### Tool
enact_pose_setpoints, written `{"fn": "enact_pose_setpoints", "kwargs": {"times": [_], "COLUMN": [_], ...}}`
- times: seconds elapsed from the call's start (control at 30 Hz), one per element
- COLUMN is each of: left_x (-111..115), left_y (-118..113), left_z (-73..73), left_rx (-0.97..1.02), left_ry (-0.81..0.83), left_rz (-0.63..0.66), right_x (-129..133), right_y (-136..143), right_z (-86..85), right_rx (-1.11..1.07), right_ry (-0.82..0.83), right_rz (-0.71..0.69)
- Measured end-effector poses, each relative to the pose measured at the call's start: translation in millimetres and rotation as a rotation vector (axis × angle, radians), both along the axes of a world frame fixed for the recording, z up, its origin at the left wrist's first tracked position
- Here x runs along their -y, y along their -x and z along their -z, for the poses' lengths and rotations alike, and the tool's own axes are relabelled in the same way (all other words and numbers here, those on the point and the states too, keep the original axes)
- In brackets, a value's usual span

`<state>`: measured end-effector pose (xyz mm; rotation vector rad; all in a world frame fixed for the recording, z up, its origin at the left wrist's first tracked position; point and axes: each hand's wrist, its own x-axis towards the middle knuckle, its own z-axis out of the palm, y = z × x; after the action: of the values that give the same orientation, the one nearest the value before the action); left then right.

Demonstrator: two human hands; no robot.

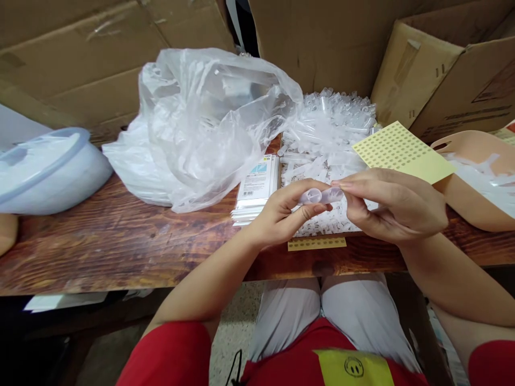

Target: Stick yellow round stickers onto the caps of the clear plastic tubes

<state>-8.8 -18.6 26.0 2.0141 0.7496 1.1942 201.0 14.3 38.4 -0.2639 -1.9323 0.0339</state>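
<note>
Between thumb and fingers, my left hand [284,212] grips a small translucent plastic tube [311,197], its round open end facing me. My right hand [392,206] is closed in a pinch at the tube's right end; what its fingertips hold is too small to make out. Just behind the hands lies a heap of small clear plastic pieces [301,167], with more tubes [338,110] piled at the back. A yellow sheet of small round stickers [402,153] rests on the heap's right side. Another sticker strip [316,244] shows at the heap's front edge.
A stack of printed white packets [255,185] stands left of the heap, beside a large clear plastic bag [209,134]. A pale blue basin [52,171] is at the far left. On the right are a peach container [475,198] with white pieces and a cardboard box [454,80].
</note>
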Motion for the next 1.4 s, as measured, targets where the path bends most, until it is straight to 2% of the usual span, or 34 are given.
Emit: {"fn": "enact_pose_setpoints", "kwargs": {"times": [0.17,0.33,0.53,0.7,0.87,1.1,1.2,1.3,1.4], "left_x": [-1.8,-2.0,-2.5,-1.4,0.0,-0.1,-0.2,0.6,-0.5], "left_y": [4.3,5.4,5.4,3.3,1.5,1.4,1.8,2.7,4.7], "left_z": [2.6,0.6,0.3,1.3,4.1,5.5,3.8,1.6,-0.5], "left_rx": [0.011,-0.009,-0.015,0.025,0.089,0.102,0.107,0.093,0.046], "left_ry": [-0.036,-0.060,-0.039,0.056,0.154,0.161,0.169,0.176,0.183], "left_rz": [0.050,0.048,0.019,0.048,0.050,0.033,0.052,0.043,0.000], "right_x": [0.2,0.3,0.1,1.4,0.5,-2.7,-0.9,0.1,-2.4], "right_y": [-5.4,-13.3,-19.2,-16.8,-13.2,0.0,4.7,6.7,5.9], "right_z": [-0.2,-12.4,-17.5,-15.1,-12.8,-3.3,-1.7,-0.5,-0.9], "right_rx": [0.063,0.219,0.351,0.299,0.241,0.112,0.046,-0.028,0.004], "right_ry": [-0.065,-0.132,-0.092,-0.014,-0.043,-0.064,-0.028,0.146,0.281], "right_rz": [0.010,-0.045,-0.045,-0.016,-0.067,-0.079,-0.122,-0.146,-0.169]}}
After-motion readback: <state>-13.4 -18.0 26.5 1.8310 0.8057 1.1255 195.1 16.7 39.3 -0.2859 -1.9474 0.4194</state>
